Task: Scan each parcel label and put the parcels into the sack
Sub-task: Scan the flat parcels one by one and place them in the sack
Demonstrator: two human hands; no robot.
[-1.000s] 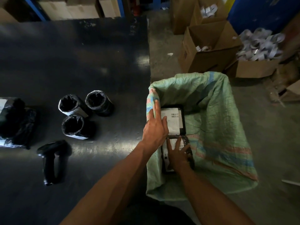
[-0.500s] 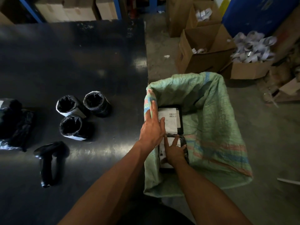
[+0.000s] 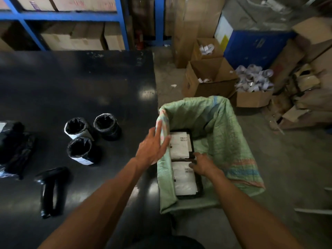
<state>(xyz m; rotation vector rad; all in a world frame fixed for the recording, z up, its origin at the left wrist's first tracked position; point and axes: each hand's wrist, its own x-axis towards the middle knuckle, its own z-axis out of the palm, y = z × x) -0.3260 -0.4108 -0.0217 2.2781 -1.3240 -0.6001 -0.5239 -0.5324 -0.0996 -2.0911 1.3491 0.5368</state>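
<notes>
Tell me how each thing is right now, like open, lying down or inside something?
Sack: open, beside the table.
Two flat parcels: inside the sack, labels up.
Three round parcels: standing on the table.
Scanner: lying on the table.
Left hand: open, at the sack's rim.
Right hand: on the nearer parcel.

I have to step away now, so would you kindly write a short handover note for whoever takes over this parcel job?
Left hand: open, empty, at the near-left rim of the green sack.
Right hand: inside the sack, fingers resting on the nearer parcel; no closed grip visible.
Done: two flat labelled parcels lie in the sack, the farther parcel just beyond the nearer one.
Left: three round black-wrapped parcels stand on the black table, plus a black bundle at its left edge. The scanner lies on the table near you. Whether those were scanned cannot be told.
</notes>
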